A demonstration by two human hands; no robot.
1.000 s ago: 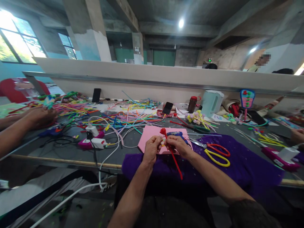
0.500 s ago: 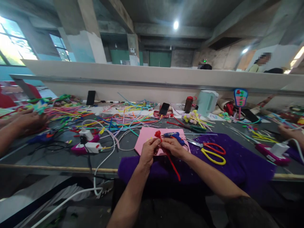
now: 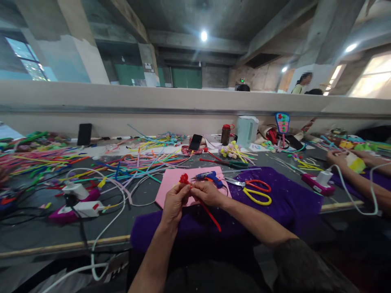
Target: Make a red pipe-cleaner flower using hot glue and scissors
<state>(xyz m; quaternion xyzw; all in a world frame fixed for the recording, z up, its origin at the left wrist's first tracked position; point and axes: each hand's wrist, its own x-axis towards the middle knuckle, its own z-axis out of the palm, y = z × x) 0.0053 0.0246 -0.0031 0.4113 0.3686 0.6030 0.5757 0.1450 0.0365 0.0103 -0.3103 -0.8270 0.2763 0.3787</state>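
Both hands meet over the front of a pink sheet (image 3: 170, 179). My left hand (image 3: 175, 200) pinches a red pipe cleaner flower (image 3: 183, 178) from below, its bunched head poking up above the fingers. Close against it, my right hand (image 3: 207, 193) is closed on the red pipe cleaner (image 3: 211, 215), whose loose end hangs down toward the lap. The fingertips hide the exact joint between flower and strand. Just behind the hands a blue glue gun (image 3: 208, 176) lies on the sheet. Scissors (image 3: 253, 190) with one red and one yellow handle rest to the right.
A purple cloth (image 3: 281, 191) covers the table front. Power strips with cords (image 3: 76, 209) lie at left, another power strip (image 3: 317, 185) at right. Loose pipe cleaners (image 3: 143, 159), a phone (image 3: 195, 142) and a kettle (image 3: 247, 131) stand behind. A co-worker's hands (image 3: 339, 160) work at far right.
The view has swung to the right, so everything sits further left in it. My hands keep their grip on the red flower and strand. More of the right-hand co-worker's arms shows.
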